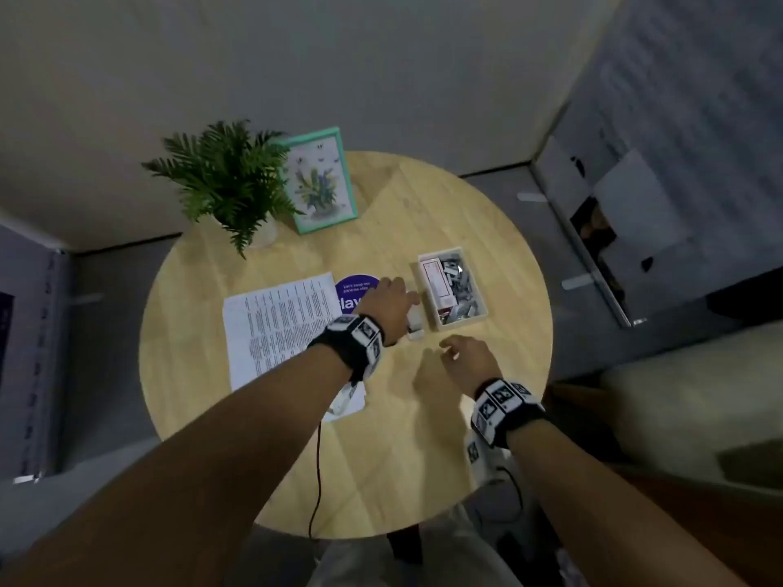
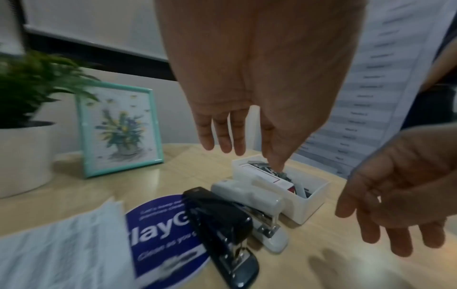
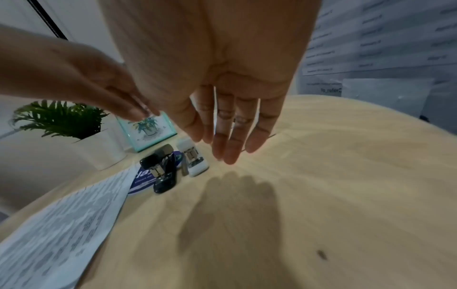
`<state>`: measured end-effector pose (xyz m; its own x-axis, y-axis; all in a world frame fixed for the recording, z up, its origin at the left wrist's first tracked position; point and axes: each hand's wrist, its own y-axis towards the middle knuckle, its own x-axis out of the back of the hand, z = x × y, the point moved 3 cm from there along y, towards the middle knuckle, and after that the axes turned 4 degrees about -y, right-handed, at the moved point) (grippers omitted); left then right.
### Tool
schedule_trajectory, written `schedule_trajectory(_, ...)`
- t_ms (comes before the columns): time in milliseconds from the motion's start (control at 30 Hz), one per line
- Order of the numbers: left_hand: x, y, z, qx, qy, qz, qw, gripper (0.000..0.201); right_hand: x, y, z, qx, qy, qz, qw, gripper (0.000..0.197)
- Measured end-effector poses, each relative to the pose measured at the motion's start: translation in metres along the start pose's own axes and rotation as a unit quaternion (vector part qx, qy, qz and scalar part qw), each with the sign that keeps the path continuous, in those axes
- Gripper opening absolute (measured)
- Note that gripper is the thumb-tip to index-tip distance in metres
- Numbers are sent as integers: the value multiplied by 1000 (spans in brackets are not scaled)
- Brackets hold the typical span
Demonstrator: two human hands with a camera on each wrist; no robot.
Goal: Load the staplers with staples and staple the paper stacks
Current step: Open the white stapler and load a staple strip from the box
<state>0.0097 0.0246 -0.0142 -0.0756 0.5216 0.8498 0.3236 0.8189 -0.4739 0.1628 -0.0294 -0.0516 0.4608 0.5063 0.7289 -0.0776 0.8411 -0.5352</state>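
A black stapler (image 2: 222, 232) and a white stapler (image 2: 257, 207) lie side by side on the round wooden table (image 1: 381, 459), just left of a white box (image 2: 309, 203) of loose staples and a staple packet. My left hand (image 1: 392, 305) hovers over the staplers with straight fingers (image 2: 222, 135), holding nothing. My right hand (image 1: 466, 353) hangs above bare table to the right, fingers (image 3: 235, 136) relaxed and empty. A stack of printed paper (image 1: 275, 328) lies at the left. In the head view the left hand hides the black stapler.
A potted fern (image 1: 229, 180) and a teal picture frame (image 1: 322, 184) stand at the table's back. A round blue sticker (image 2: 158, 238) lies under the black stapler. A thin black cable (image 1: 317, 472) runs off the table's front edge.
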Motion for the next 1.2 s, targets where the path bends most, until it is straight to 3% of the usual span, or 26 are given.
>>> schedule_trajectory(133, -4, 36, -16, -44, 102, 19, 994, 48, -6, 17, 8, 0, 13, 0, 1000, 32)
schedule_trajectory(300, -14, 57, -13, -30, 164, 89, 982, 34, -18, 30, 11, -18, 22, 0, 1000, 29)
schedule_trajectory(433, -4, 61, -8, -55, 123, 95, 986, 33, -21, 36, 18, -16, 24, -16, 999, 29)
schedule_trajectory(600, 17, 50, 6, -69, -7, 49, 996, 30, -14, 34, 26, -35, 82, -23, 996, 31)
schedule_trajectory(733, 35, 34, 27, -55, -136, 14, 989, 36, -4, 29, 26, -26, 144, -67, 987, 12)
schedule_trajectory(867, 46, 14, 46, -57, -279, -55, 957, 26, 6, 34, 27, -3, 210, -115, 971, 14)
schedule_trajectory(1033, 45, -2, 62, -46, -393, -151, 906, 16, 21, 42, 35, 24, 335, -112, 935, 23)
schedule_trajectory(1100, 38, -6, 63, -17, -441, -190, 877, 15, 27, 46, 39, -14, 416, -95, 904, 27)
schedule_trajectory(1200, 25, -9, 60, 44, -527, -256, 809, 8, 34, 51, 42, -48, 495, -74, 864, 36)
